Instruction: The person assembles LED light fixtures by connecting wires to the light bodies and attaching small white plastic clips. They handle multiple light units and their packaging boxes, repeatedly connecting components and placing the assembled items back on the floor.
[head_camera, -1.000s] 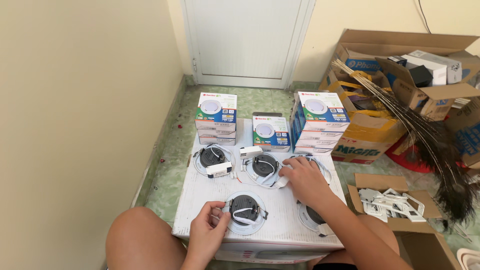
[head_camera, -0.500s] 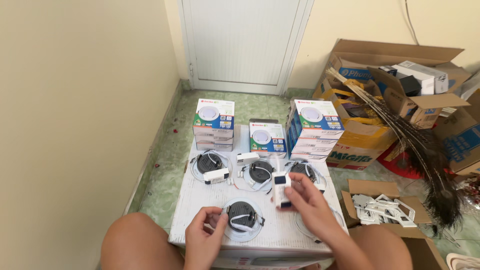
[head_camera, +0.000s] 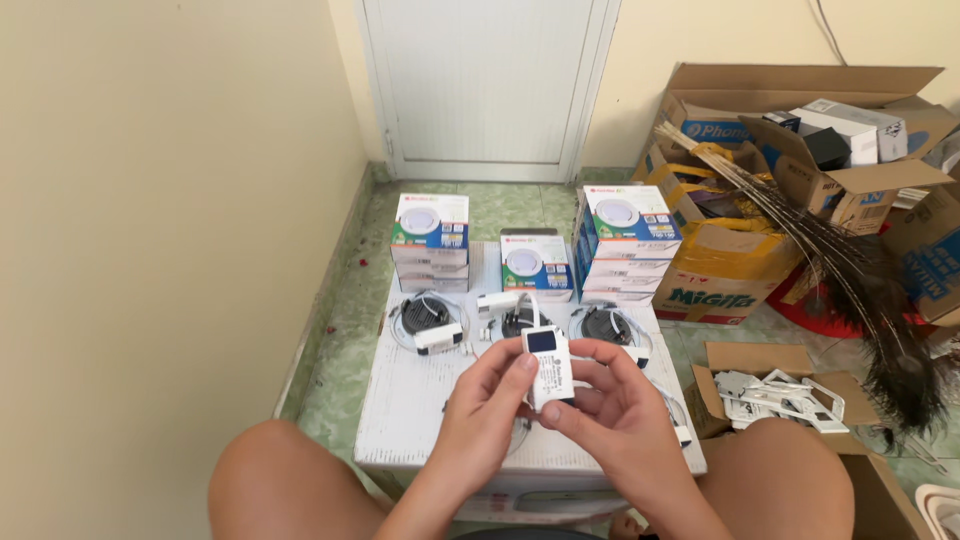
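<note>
I hold a small white box (head_camera: 547, 367) tight with my left hand (head_camera: 490, 415) and right hand (head_camera: 610, 410), above the white table (head_camera: 420, 420). Round lights (head_camera: 425, 315) and stacked boxes (head_camera: 430, 240) sit behind it.

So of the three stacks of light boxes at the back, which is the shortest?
The middle stack, between the taller left stack and the tallest right stack; its top sits clearly lower than either neighbour's.
</note>
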